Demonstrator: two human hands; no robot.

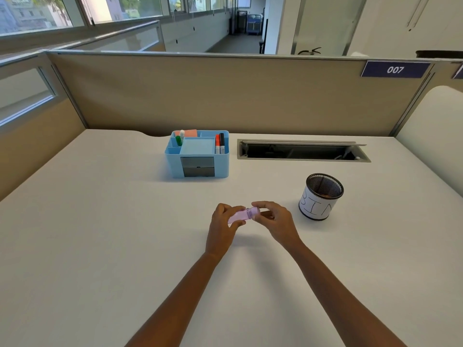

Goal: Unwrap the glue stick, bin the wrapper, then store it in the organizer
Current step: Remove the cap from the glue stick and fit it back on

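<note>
Hands meet over the near middle of the desk [100, 234], forearms stretched forward and converging. The left hand [221, 227] pinches the lower end of the pink glue stick [244, 214], the right hand [274, 220] curls fingers round its cap end, holding it tilted just above the surface. The bin [320, 196] stands just right of the hands, the blue organizer [197, 154] farther back.

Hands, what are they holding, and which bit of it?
Both hands hold the pink glue stick above the desk. The left hand pinches its body end; the right hand pinches the cap end.
</note>
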